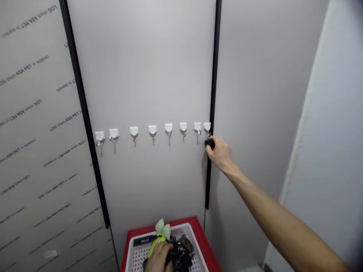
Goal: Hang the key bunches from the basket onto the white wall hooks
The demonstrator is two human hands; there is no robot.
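Note:
My right hand reaches to the far right end of a row of wall hooks. Its thumb and fingers pinch a small black object, whose kind I cannot make out, just below the rightmost white hook. Whether it hangs on that hook is not clear. Low in view, my left hand is in a white plastic basket, fingers curled over a pile of dark items. What those fingers grip is hidden. Beside them lie a yellow-green strap and a pale green checked bow.
Several white adhesive hooks, such as one near the middle, line the grey wall panel. Black vertical strips edge the panel. The basket stands on a red surface. Printed film covers the left panel.

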